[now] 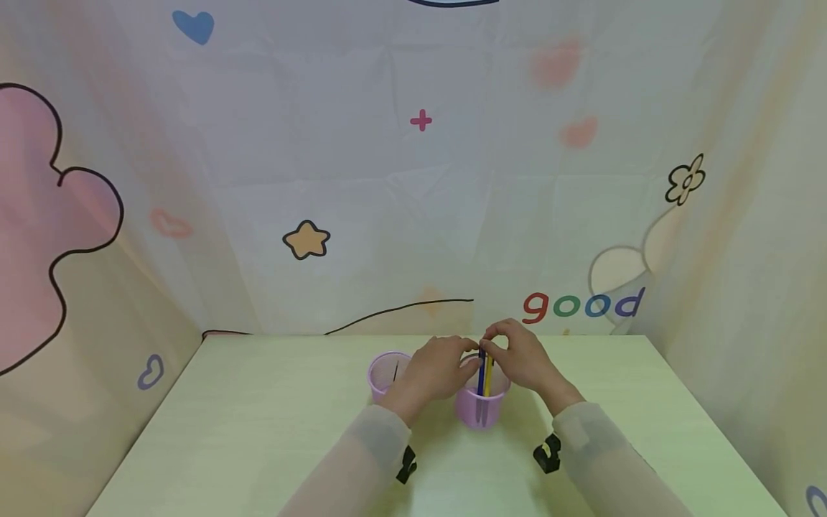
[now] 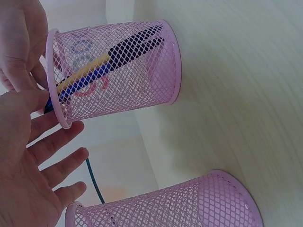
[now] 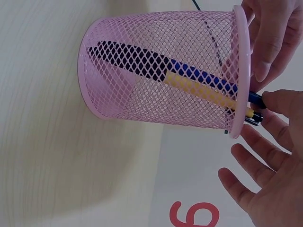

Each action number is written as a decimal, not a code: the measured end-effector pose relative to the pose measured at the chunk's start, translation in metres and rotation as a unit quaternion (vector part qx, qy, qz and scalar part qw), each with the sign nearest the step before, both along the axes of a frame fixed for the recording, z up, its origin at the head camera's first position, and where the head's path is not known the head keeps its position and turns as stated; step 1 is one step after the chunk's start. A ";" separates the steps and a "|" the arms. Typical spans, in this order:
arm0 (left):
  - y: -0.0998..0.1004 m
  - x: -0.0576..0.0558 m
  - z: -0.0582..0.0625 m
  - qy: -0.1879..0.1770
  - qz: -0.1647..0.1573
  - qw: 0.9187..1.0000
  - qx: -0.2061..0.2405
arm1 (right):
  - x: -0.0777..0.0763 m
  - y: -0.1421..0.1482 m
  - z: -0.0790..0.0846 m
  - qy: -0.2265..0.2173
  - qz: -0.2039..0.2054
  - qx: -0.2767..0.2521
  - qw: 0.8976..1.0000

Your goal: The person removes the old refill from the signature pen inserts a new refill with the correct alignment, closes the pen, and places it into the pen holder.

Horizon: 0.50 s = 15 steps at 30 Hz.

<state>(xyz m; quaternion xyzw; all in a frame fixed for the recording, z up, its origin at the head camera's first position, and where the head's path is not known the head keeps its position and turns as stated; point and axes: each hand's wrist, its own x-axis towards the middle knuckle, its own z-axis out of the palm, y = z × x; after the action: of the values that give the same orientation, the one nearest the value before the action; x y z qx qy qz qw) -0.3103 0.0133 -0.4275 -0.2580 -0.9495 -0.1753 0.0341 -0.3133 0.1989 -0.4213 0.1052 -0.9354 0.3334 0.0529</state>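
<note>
Pale table [image 1: 258, 431], blue pen [image 1: 481, 377] in cup [image 1: 466, 412], right hand [image 1: 522, 359] seemingly pinching its top, left hand [image 1: 439, 368] spread alongside

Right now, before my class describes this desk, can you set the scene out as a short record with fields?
cup with pens: pink mesh, upright on the pale table
contents: blue pen and yellow pen, tops above the rim
right hand: appears to pinch the blue pen's top
left hand: beside the pens; contact unclear
second cup: pink mesh, to the left; contents unclear
</note>
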 end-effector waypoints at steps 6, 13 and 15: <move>0.002 -0.001 0.000 -0.002 0.000 1.000 0.009 | 0.001 0.001 0.002 0.021 0.009 -0.002 1.000; 0.002 -0.001 0.002 -0.006 0.000 1.000 0.020 | 0.002 0.001 0.005 0.042 0.016 -0.004 0.999; 0.003 -0.001 0.002 -0.003 -0.002 1.000 0.026 | 0.003 0.001 0.006 0.042 0.014 -0.008 0.999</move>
<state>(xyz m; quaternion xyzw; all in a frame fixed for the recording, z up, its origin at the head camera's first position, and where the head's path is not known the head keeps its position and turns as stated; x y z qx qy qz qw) -0.3117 0.0159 -0.4254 -0.2581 -0.9443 -0.2005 0.0381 -0.3104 0.2000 -0.4156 0.1321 -0.9280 0.3371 0.0881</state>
